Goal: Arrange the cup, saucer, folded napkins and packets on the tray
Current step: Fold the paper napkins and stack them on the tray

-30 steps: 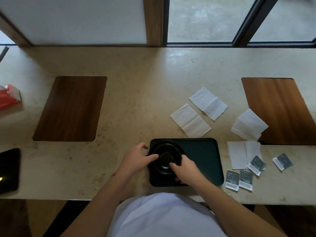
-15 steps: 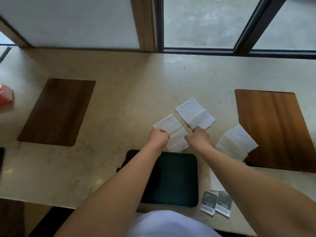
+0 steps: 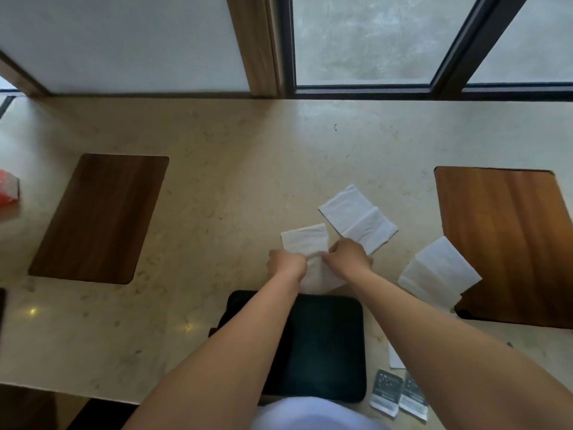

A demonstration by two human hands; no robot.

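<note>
A dark tray (image 3: 328,346) lies at the counter's near edge; my left forearm crosses its left part, hiding the cup and saucer. Just beyond it, my left hand (image 3: 286,263) and my right hand (image 3: 348,257) both pinch the near white napkin (image 3: 305,238), which is partly lifted and creased between them. A second napkin (image 3: 358,217) lies flat behind it. A third napkin (image 3: 438,273) rests to the right, overlapping a wooden inlay. Two small packets (image 3: 398,395) lie right of the tray, and a strip of another napkin (image 3: 394,356) shows beside my right arm.
Two wooden inlays sit in the marble counter, one at left (image 3: 99,218) and one at right (image 3: 505,243). A red object (image 3: 8,189) is at the far left edge. A window frame (image 3: 366,88) runs along the back.
My hands left the cup on the tray and reached forward to the near napkin. Since half a second ago they have drawn together and gathered it up, creasing it.
</note>
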